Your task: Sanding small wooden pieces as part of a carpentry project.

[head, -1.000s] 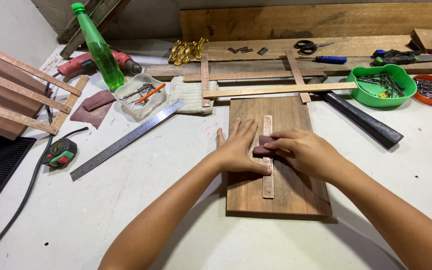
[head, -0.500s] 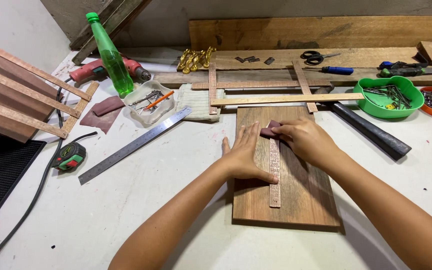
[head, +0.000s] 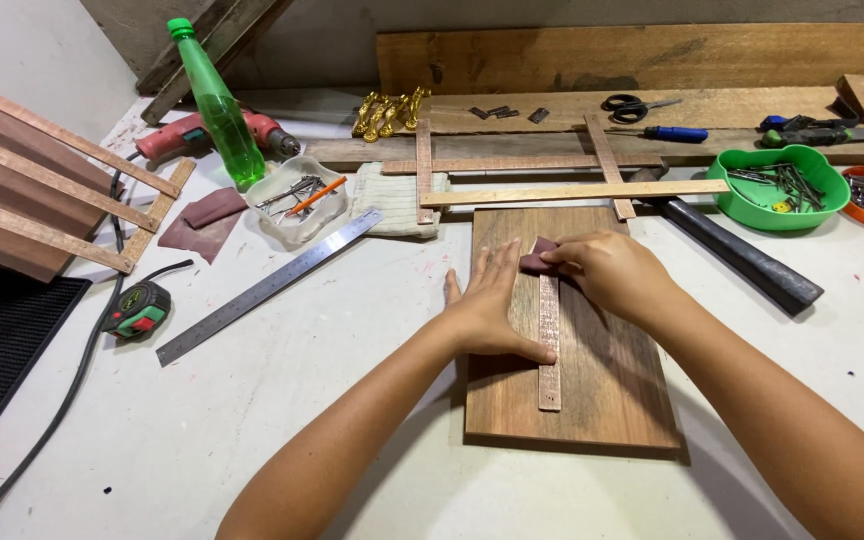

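A dark wooden board (head: 592, 400) lies flat on the white table (head: 282, 400), with a thin wooden strip (head: 549, 345) lengthwise on top. The left hand (head: 492, 305) presses flat, fingers spread, beside the strip. The right hand (head: 607, 272) pinches maroon sandpaper (head: 535, 257) at the strip's far end.

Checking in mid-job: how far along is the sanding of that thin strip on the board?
Set up: the thin wooden strip lies lengthwise on the dark board. In hand: the left hand lies flat beside the strip, thumb on it, while the right hand presses a reddish sandpaper piece at its far end. Left: the near stretch of the strip lies uncovered; how smooth it is cannot be told.
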